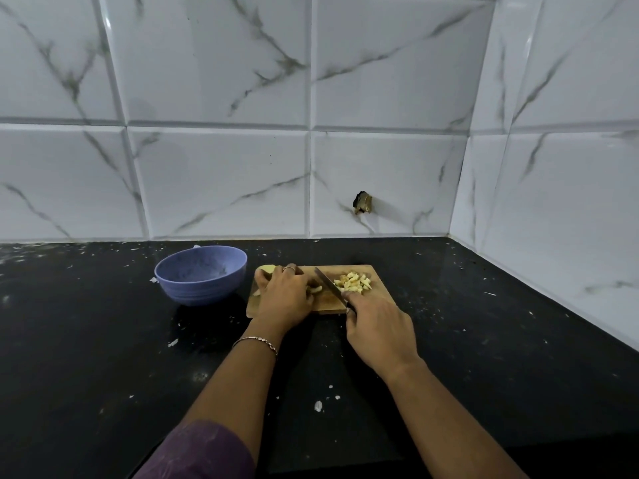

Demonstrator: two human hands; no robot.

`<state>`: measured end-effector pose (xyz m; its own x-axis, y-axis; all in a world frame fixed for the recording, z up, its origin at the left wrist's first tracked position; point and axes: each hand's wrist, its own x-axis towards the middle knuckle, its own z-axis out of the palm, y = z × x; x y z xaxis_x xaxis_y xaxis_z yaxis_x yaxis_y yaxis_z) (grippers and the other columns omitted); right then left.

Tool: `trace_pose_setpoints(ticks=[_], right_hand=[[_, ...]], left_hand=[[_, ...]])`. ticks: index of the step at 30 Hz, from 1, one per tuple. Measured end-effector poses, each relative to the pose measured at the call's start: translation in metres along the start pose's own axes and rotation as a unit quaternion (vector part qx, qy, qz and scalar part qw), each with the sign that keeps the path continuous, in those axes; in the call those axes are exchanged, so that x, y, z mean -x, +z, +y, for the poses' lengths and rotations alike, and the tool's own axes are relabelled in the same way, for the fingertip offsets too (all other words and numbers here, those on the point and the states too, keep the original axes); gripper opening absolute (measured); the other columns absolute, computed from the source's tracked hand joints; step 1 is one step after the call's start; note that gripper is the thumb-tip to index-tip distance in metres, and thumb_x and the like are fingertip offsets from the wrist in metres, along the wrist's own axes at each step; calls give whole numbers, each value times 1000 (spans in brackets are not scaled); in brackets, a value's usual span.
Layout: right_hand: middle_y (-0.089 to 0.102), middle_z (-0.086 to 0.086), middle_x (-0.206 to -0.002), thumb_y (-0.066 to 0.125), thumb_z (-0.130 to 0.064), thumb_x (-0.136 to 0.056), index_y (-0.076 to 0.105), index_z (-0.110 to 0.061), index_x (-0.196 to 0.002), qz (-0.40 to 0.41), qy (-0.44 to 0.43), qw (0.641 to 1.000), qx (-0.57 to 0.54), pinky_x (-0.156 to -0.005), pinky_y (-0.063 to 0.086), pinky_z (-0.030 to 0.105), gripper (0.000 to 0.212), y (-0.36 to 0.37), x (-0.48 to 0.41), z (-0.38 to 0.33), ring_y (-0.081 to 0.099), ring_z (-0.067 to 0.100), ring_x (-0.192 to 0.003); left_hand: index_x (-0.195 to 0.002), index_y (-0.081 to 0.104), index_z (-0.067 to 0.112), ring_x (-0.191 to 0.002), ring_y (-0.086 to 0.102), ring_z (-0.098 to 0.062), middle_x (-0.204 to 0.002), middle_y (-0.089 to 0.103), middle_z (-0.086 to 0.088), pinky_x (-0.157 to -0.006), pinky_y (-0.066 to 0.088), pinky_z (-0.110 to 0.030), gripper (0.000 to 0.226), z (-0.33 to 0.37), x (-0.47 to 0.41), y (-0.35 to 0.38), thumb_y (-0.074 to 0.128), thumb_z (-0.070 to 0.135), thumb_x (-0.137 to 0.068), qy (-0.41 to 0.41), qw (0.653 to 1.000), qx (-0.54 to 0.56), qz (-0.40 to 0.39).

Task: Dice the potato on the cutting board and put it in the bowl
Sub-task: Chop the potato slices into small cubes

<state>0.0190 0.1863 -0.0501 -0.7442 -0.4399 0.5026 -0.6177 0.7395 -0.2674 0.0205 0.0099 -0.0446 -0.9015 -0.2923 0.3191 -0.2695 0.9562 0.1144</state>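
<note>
Roughly half the potato (266, 270) looks diced: cubes (354, 282) heap at the right end of the cutting board (380, 296) in mid-frame, the uncut rest is held under the left grip (283, 295), and the right grip (378, 331) clasps the knife (328, 285). The bowl (200, 274), just left of the board's edge, shows no potato yet. The worktop (484, 340) offers free room to the right and in the lower frame.

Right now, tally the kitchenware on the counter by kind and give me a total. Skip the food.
Purple bowl: 1
Wooden cutting board: 1
Knife: 1
Total: 3
</note>
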Motion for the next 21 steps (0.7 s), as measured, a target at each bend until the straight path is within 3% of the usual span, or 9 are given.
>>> trace_pose_setpoints(ticks=[6,10,13,21], right_hand=[[60,-7,-116,47,-32,-104,48,-35,-143,10,-5,1000,-12,-82,53,26,39,-4,3,-3,60,8,-95],[63,-9,-108,46,-32,-103,48,-36,-143,10,1,1000,-11,-77,52,25,40,-1,2,-2,60,7,-90],[65,-9,-106,45,-33,-103,48,-36,-143,5,5,1000,-13,-77,53,26,40,1,1,-1,60,7,-89],[66,-8,-105,46,-33,-103,50,-35,-141,3,-1,1000,-16,-77,55,27,39,1,1,-1,61,8,-90]], left_hand=[[-119,66,27,-121,44,-20,-124,60,1,-99,18,-39,27,6,2,1,51,25,-97,14,998,37,47],[-113,68,27,-114,48,-22,-114,66,0,-104,34,-46,23,9,-1,6,53,27,-96,26,997,51,53],[-109,69,28,-114,49,-22,-111,66,0,-106,34,-52,20,9,-3,11,55,31,-94,16,997,49,55],[-105,69,27,-116,51,-24,-110,66,-1,-106,35,-53,19,7,-7,15,55,31,-93,9,997,50,59]])
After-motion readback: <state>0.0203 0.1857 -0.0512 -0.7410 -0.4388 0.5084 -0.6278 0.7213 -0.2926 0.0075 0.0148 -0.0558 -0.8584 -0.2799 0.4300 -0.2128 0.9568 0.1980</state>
